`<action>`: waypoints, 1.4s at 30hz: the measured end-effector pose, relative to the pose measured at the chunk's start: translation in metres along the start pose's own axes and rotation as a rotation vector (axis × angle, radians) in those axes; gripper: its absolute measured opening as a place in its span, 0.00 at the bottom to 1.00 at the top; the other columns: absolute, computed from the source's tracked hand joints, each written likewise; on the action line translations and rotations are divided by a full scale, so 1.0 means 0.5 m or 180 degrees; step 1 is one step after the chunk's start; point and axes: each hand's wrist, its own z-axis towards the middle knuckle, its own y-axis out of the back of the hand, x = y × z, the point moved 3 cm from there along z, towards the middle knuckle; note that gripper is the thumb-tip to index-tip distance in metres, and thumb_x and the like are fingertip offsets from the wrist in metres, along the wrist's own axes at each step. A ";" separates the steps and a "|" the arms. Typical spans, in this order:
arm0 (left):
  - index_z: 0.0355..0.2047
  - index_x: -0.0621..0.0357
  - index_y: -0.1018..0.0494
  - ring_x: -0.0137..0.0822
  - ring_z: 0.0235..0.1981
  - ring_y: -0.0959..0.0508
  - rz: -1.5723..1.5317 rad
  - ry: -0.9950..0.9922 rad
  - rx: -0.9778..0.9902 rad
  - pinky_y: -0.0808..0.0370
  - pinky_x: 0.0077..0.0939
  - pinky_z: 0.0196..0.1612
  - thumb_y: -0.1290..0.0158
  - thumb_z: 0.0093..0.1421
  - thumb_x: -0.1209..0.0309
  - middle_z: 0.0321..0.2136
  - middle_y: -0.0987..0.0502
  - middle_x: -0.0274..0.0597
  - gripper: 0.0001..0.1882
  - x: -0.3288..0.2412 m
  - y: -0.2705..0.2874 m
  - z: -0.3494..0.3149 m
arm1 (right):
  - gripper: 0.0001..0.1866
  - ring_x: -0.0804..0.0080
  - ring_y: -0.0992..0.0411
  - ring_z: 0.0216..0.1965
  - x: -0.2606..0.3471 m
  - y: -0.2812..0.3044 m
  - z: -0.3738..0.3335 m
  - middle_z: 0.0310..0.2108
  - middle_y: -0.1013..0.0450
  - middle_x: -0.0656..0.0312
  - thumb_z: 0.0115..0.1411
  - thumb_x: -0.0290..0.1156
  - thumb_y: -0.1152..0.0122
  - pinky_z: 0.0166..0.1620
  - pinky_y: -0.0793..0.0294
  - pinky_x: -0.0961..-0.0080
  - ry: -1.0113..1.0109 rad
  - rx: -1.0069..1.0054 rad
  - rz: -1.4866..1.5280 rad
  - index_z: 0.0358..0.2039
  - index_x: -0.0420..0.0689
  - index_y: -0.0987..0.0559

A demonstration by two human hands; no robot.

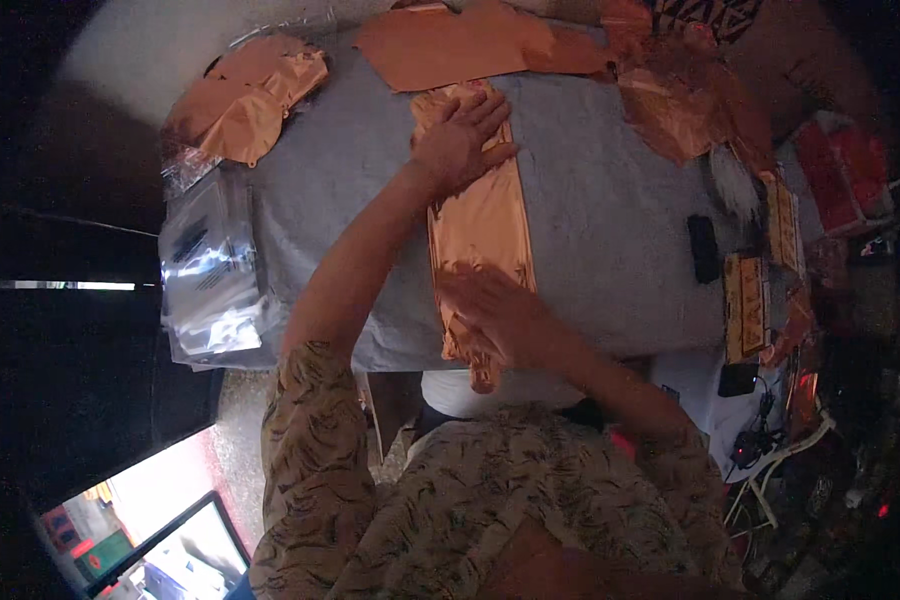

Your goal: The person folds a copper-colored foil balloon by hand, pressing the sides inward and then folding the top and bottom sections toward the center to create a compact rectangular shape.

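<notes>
A long, flat strip of copper-coloured foil (pixel 480 220), which looks like a deflated foil balloon folded lengthwise, runs from the far side of the grey cloth-covered table (pixel 610 240) toward me. Its narrow near end hangs slightly past the table edge. My left hand (pixel 460 145) lies flat on the strip's far part, fingers spread. Nearer to me, my right hand (pixel 500 310) rests on the strip with its fingers stretched out and a little blurred. Both palms face down, and neither hand grips anything visible.
More copper-coloured foil sheets lie at the far left (pixel 245 100), far middle (pixel 450 45) and far right (pixel 680 95). Clear plastic bags (pixel 210 270) are stacked on the left. A black oblong object (pixel 703 248), yellow packages (pixel 745 305) and cables (pixel 765 450) are at the right.
</notes>
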 end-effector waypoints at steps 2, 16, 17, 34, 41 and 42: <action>0.72 0.55 0.40 0.48 0.75 0.43 0.0101 -0.0053 -0.0088 0.47 0.53 0.74 0.53 0.71 0.43 0.73 0.39 0.46 0.38 -0.003 -0.002 -0.003 | 0.28 0.54 0.38 0.70 0.002 -0.013 -0.040 0.67 0.33 0.54 0.67 0.38 0.42 0.72 0.44 0.51 0.0640 0.0391 0.1365 0.66 0.44 0.30; 0.71 0.56 0.39 0.53 0.74 0.42 0.0127 -0.0095 -0.0152 0.44 0.54 0.72 0.48 0.69 0.47 0.72 0.39 0.48 0.38 -0.003 0.006 -0.006 | 0.30 0.63 0.32 0.57 -0.237 0.124 0.016 0.56 0.26 0.68 0.54 0.15 0.46 0.59 0.39 0.59 0.0070 -0.0593 -0.0601 0.54 0.59 0.17; 0.72 0.56 0.40 0.52 0.74 0.43 -0.0110 -0.0128 -0.0265 0.44 0.53 0.73 0.47 0.69 0.49 0.73 0.40 0.47 0.38 0.003 0.017 -0.005 | 0.30 0.63 0.32 0.57 -0.236 0.122 0.019 0.56 0.26 0.68 0.54 0.15 0.46 0.59 0.39 0.59 0.0099 -0.0598 -0.0600 0.54 0.59 0.17; 0.69 0.51 0.33 0.49 0.70 0.34 -0.0200 -0.1347 0.0986 0.34 0.43 0.72 0.46 0.59 0.68 0.70 0.34 0.39 0.34 -0.126 0.197 -0.267 | 0.30 0.66 0.30 0.56 -0.247 0.103 0.012 0.56 0.26 0.71 0.53 0.15 0.41 0.59 0.40 0.59 0.0023 -0.0775 -0.0695 0.53 0.61 0.17; 0.70 0.53 0.37 0.49 0.70 0.34 -0.0440 -0.1311 0.0911 0.37 0.45 0.73 0.41 0.55 0.66 0.70 0.35 0.45 0.41 -0.113 0.159 -0.289 | 0.32 0.66 0.31 0.57 -0.236 0.104 0.009 0.56 0.26 0.70 0.51 0.13 0.41 0.59 0.41 0.59 -0.0056 -0.0736 -0.0437 0.53 0.60 0.17; 0.70 0.53 0.36 0.49 0.70 0.34 -0.0523 -0.1205 0.0785 0.36 0.45 0.73 0.41 0.55 0.67 0.70 0.35 0.46 0.40 -0.117 0.156 -0.285 | 0.32 0.66 0.31 0.57 -0.237 0.105 0.008 0.56 0.26 0.69 0.51 0.14 0.41 0.60 0.41 0.59 -0.0116 -0.0679 -0.0530 0.54 0.60 0.17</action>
